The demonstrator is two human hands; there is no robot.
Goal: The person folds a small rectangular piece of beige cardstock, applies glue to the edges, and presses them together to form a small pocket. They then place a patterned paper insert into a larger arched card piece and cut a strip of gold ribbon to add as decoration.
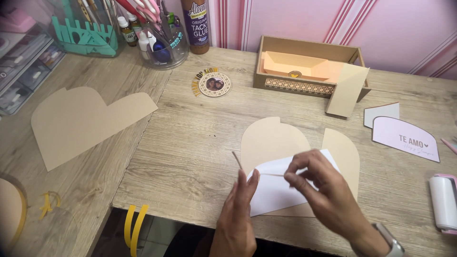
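Head view: looks down on a wooden desk (pixel 190 143) against a pink striped wall.
Left hand (pixel 238 214): near edge, fingers straight and together, not closed on anything; fingertips press the left edge of a white folded paper (pixel 273 190), beside a thin wooden stick (pixel 237 160) that stands out just past them. Cannot tell whether the stick is gripped or only lies there.
Right hand (pixel 323 190): thumb and forefinger pinched shut on the paper's upper fold; watch at the wrist.
White paper: near centre, lying on a tan arched card piece (pixel 271 138), with a second arched flap (pixel 343 154) just right of it.
Far side: open cardboard box (pixel 309 62) with a peach insert, a loose tan panel (pixel 346 90) leaning on its right end.
Far left: brown glue bottle (pixel 195 24), clear tub of scissors and small bottles (pixel 159 43), teal organiser (pixel 85 35).
Left: large tan cutout (pixel 81 123); round photo tag (pixel 214 84) further in.
Right: lilac arched card (pixel 404 138), pale roller (pixel 443 202) at the edge.
Risk, slipping: with only fingertips steadying it, the paper could slide on the smooth card and crease crooked.
Risk, tearing: a hard pull at the pinched fold could rip or wrinkle the thin sheet.
Risk, stick: a nudge could send it rolling off the near edge.
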